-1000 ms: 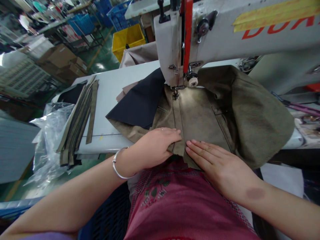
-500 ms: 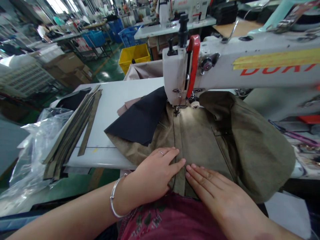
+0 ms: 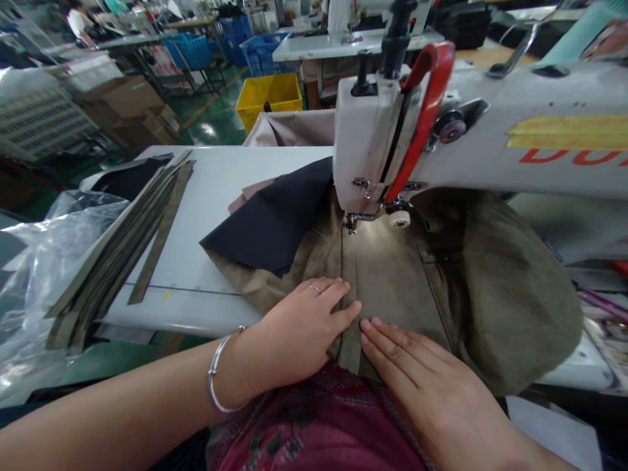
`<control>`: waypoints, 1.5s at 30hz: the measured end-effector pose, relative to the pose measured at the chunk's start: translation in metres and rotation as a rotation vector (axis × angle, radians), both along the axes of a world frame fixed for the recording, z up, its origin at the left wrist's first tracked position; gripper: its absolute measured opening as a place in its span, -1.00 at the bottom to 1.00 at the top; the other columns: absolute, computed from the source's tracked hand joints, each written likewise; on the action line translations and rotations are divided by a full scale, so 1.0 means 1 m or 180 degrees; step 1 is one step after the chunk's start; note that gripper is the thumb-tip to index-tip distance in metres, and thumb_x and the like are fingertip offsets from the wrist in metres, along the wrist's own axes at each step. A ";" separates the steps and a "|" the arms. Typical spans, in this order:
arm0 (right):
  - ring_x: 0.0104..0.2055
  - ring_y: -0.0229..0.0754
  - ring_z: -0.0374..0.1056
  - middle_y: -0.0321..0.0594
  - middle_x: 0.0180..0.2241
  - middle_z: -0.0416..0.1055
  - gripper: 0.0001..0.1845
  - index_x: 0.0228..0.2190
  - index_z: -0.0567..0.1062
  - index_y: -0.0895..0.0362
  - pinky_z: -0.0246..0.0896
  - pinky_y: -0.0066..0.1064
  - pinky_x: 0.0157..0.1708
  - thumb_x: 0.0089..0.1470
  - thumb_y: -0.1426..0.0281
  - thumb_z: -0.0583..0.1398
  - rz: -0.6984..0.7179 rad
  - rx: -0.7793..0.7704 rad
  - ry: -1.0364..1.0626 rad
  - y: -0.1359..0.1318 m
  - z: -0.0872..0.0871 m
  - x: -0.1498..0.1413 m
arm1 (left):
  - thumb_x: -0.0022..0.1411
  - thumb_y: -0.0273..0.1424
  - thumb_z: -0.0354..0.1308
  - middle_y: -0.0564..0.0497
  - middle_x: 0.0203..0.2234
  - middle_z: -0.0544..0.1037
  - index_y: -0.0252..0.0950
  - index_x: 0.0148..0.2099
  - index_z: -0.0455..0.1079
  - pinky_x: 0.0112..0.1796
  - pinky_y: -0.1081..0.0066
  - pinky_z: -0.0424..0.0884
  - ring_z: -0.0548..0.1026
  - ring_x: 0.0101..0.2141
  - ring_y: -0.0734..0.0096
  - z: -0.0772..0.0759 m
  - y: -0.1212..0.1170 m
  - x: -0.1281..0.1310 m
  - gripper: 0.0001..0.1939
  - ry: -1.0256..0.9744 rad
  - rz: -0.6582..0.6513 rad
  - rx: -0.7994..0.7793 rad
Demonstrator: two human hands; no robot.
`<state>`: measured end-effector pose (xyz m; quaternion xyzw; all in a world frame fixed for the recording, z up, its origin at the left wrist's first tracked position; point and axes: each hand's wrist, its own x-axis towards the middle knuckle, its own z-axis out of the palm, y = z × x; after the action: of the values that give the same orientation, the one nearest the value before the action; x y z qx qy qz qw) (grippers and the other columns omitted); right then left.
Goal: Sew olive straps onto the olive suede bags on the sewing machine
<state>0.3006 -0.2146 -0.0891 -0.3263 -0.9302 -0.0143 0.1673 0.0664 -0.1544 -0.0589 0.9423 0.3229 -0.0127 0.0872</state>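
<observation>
since earlier: both hands sit a bit closer to the needle, seam fed forward
left hand (image 3: 299,330): flat, fingers spread, pressing the olive suede piece (image 3: 392,281), not gripping
right hand (image 3: 422,379): flat too, just right of the seam strip (image 3: 349,288)
axis: strip runs straight away from the fingertips to the presser foot (image 3: 354,221)
writing: red letters on the sewing machine (image 3: 490,144), looks like "du", rest cut off

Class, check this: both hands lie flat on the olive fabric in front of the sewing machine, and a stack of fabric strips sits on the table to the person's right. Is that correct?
Not quite. In the head view the stack of fabric strips lies on the table to the person's left. The rest holds: the left hand and right hand lie flat on the olive fabric before the sewing machine.
</observation>
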 end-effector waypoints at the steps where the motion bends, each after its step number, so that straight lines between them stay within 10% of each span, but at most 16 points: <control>1: 0.20 -0.06 0.22 -0.10 0.16 0.29 -0.52 0.08 0.41 0.27 0.35 -0.21 0.05 0.18 0.53 -0.04 0.0007 -0.0008 0.0013 0.002 0.000 0.000 | 0.13 -0.32 0.23 -0.27 0.22 0.20 -0.31 0.29 0.16 0.19 0.10 0.17 0.21 0.21 0.00 0.000 0.003 0.000 -0.31 0.0007 -0.0001 0.0018; 15: 0.27 -0.02 0.07 -0.02 0.23 0.20 -0.50 0.15 0.32 0.33 0.17 -0.10 0.18 0.16 0.59 0.04 -0.0039 -0.0140 -0.0007 0.030 -0.012 0.001 | 0.13 -0.43 0.18 -0.27 0.19 0.24 -0.33 0.26 0.19 0.14 0.08 0.27 0.26 0.18 0.01 -0.015 0.035 0.003 -0.36 -0.0221 0.0058 0.0344; 22: 0.08 -0.09 0.28 -0.11 0.03 0.43 -0.61 0.03 0.44 0.24 0.26 -0.20 0.05 0.15 0.50 0.18 -0.0008 -0.0266 0.0566 0.034 -0.016 0.000 | 0.28 -0.45 0.06 -0.26 0.33 0.03 -0.44 0.35 0.00 0.24 0.12 0.15 0.05 0.30 0.07 -0.025 0.007 -0.003 -0.36 -0.0184 0.0124 0.0412; 30: -0.04 -0.13 0.34 -0.15 -0.08 0.48 -0.65 -0.02 0.46 0.21 0.29 -0.23 -0.07 0.12 0.51 0.23 0.0139 -0.0351 0.0767 0.034 -0.018 0.003 | 0.37 -0.47 -0.02 -0.12 0.20 0.33 -0.39 0.24 0.23 0.17 0.22 0.28 0.26 0.21 0.23 -0.030 -0.005 -0.011 -0.59 -0.0665 -0.0116 0.0430; 36: -0.07 -0.15 0.35 -0.11 -0.10 0.49 -0.68 -0.05 0.46 0.23 0.30 -0.27 -0.07 0.12 0.51 0.22 0.0174 -0.0265 0.0847 0.033 -0.020 0.000 | 0.39 -0.43 0.01 -0.03 -0.04 0.55 -0.36 0.02 0.43 0.06 0.38 0.41 0.47 -0.01 0.44 -0.018 0.002 -0.002 -0.75 -0.1667 0.0631 0.0007; 45: -0.08 -0.16 0.39 -0.13 -0.13 0.52 -0.69 -0.10 0.50 0.23 0.34 -0.29 -0.09 0.07 0.51 0.26 0.0234 -0.0181 0.0888 0.031 -0.020 0.001 | 0.39 -0.47 -0.06 -0.16 0.12 0.40 -0.45 0.21 0.26 0.04 0.20 0.39 0.37 0.07 0.19 -0.026 -0.012 -0.002 -0.61 -0.0493 -0.0183 0.0715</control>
<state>0.3016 -0.1832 -0.1087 -0.2955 -0.9093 0.0637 0.2861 0.0643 -0.1666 -0.0852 0.9531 0.2875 0.0938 0.0054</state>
